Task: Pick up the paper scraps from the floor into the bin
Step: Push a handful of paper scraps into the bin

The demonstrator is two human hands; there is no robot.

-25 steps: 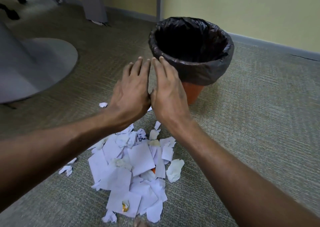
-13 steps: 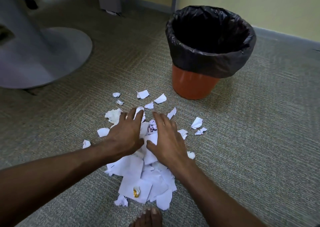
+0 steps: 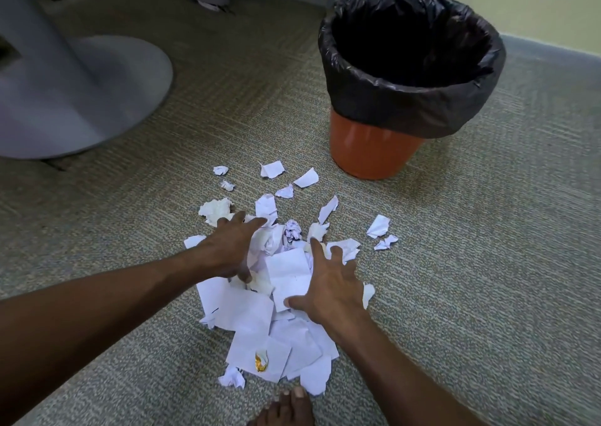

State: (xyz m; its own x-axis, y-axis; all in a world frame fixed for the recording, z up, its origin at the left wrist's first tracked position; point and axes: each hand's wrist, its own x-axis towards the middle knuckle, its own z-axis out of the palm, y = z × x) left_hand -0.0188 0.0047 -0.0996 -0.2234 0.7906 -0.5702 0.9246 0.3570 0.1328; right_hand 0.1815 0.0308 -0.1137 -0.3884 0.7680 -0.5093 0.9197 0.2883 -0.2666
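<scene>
A pile of white paper scraps lies on the carpet in front of me, with loose bits scattered toward the bin. The orange bin with a black liner stands upright at the upper right, its inside dark. My left hand rests on the left side of the pile, fingers spread. My right hand presses on the right side, fingers apart, thumb on a flat sheet. Neither hand holds any paper.
A grey round pedestal base sits at the upper left. A yellow wall with a grey skirting runs behind the bin. My bare foot shows at the bottom edge. A small yellow wrapper lies on the near scraps.
Both hands came down from near the bin's rim onto the scrap pile, then spread apart to either side of it. The view moved closer to the floor.
</scene>
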